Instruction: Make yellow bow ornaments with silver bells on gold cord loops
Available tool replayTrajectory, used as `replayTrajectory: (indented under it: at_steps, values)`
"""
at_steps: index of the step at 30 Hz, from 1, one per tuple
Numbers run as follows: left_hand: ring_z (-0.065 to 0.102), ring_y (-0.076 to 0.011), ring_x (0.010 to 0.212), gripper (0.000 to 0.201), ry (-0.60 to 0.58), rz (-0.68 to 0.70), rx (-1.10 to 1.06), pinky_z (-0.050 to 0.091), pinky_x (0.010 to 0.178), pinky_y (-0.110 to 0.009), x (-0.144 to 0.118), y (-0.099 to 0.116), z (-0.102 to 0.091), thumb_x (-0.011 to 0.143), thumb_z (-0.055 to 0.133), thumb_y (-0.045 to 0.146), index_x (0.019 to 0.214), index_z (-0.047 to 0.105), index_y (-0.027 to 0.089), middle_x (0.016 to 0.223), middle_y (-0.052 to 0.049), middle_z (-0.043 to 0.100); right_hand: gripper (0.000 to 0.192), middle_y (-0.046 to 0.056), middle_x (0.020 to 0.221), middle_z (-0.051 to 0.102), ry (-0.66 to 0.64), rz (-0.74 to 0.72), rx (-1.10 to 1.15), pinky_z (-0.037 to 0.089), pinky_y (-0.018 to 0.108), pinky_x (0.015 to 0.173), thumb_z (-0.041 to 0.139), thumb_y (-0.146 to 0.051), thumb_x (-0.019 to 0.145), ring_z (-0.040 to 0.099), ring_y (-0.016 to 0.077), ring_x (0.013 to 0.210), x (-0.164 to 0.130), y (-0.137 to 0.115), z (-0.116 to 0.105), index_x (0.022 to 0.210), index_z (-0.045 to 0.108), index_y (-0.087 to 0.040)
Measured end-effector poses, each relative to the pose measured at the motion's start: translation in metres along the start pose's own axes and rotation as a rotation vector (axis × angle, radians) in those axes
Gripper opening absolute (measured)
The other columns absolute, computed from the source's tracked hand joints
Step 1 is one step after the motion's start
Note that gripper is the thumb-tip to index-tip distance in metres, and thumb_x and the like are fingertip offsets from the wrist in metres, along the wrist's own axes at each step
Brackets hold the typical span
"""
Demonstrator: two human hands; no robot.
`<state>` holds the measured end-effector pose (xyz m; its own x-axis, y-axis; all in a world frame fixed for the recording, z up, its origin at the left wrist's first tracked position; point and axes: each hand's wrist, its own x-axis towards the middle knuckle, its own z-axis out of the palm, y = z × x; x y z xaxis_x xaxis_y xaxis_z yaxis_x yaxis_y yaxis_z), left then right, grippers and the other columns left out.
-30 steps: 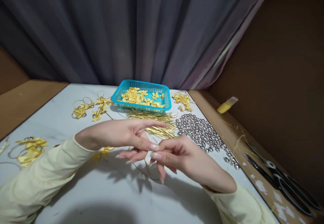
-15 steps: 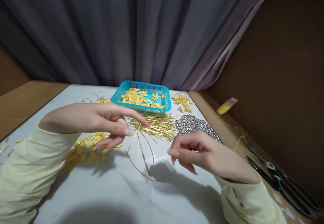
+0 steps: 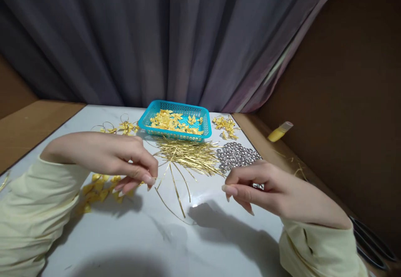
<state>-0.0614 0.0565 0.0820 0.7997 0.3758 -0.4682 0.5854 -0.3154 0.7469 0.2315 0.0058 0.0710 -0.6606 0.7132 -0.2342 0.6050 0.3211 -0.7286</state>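
Left hand (image 3: 109,160) is pinching thin, springy gold wires (image 3: 175,181) near their tips; right hand (image 3: 266,189), fingers curled narrow, is hovering over slippery silver beads (image 3: 238,156).

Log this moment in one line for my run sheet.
left hand: fingers pinched by gold strips | right hand: fingers curled beside silver beads | blue basket: yellow bows, at back | table

Left hand (image 3: 109,160) pinching gold strips (image 3: 175,181) (loosely fanned), right hand (image 3: 269,189) beside silver beads (image 3: 236,156)
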Motion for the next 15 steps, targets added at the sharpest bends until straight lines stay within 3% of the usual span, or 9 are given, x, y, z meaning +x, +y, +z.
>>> replayTrajectory:
  at_steps: [2,4,6,8,12,15]
  values:
    - [0.056,-0.0145,0.053,0.025,0.024,0.019,-0.001,0.044,0.057,-0.021,0.000,0.000,0.000,0.090,0.046,0.024,0.075,0.065,0.016,0.061,-0.003,0.063,0.025,0.002,0.062,0.061,0.043,-0.022,-0.167,0.041,0.024,0.054,0.044,-0.028,0.091,0.052,0.0109,0.054,0.000,0.006,-0.002,0.076,0.061,-0.017]
    - [0.056,-0.0139,0.052,0.026,0.058,0.029,-0.013,0.044,0.056,-0.020,0.003,0.001,0.002,0.091,0.044,0.027,0.075,0.062,0.017,0.057,-0.001,0.059,0.017,0.006,0.083,0.068,0.199,-0.028,-0.250,0.047,0.028,0.066,0.048,-0.024,0.088,0.061,0.0155,0.071,0.003,0.012,0.000,0.092,0.062,-0.017]
    - [0.055,-0.0128,0.051,0.027,0.091,0.029,-0.026,0.042,0.054,-0.019,0.008,0.003,0.005,0.092,0.043,0.031,0.075,0.060,0.017,0.054,0.001,0.056,0.025,0.009,0.112,0.063,0.325,-0.060,-0.154,0.049,0.032,0.083,0.052,-0.025,0.086,0.060,0.0191,0.098,0.010,0.013,0.005,0.110,0.057,-0.018]
    - [0.051,-0.0113,0.048,0.026,0.100,0.035,-0.050,0.039,0.049,-0.018,0.018,0.004,0.010,0.091,0.045,0.033,0.075,0.059,0.017,0.052,0.003,0.054,0.030,0.008,0.122,0.058,0.289,-0.133,0.056,0.045,0.031,0.094,0.056,-0.030,0.086,0.055,0.0175,0.111,0.022,0.010,0.014,0.114,0.055,-0.019]
    - [0.045,-0.0093,0.044,0.025,0.037,0.024,-0.122,0.037,0.045,-0.018,0.036,0.004,0.018,0.090,0.044,0.032,0.075,0.057,0.017,0.051,0.004,0.050,0.029,0.007,0.111,0.064,0.082,-0.214,0.353,0.047,0.028,0.089,0.058,-0.028,0.086,0.060,0.0138,0.101,0.045,0.002,0.034,0.114,0.056,-0.018]
    - [0.043,-0.0089,0.042,0.026,0.027,0.021,-0.153,0.036,0.044,-0.018,0.041,0.002,0.020,0.090,0.044,0.035,0.077,0.057,0.017,0.049,0.005,0.049,0.020,0.004,0.082,0.070,0.036,-0.156,0.390,0.048,0.028,0.078,0.053,-0.031,0.090,0.062,0.0127,0.078,0.051,0.000,0.041,0.098,0.062,-0.015]
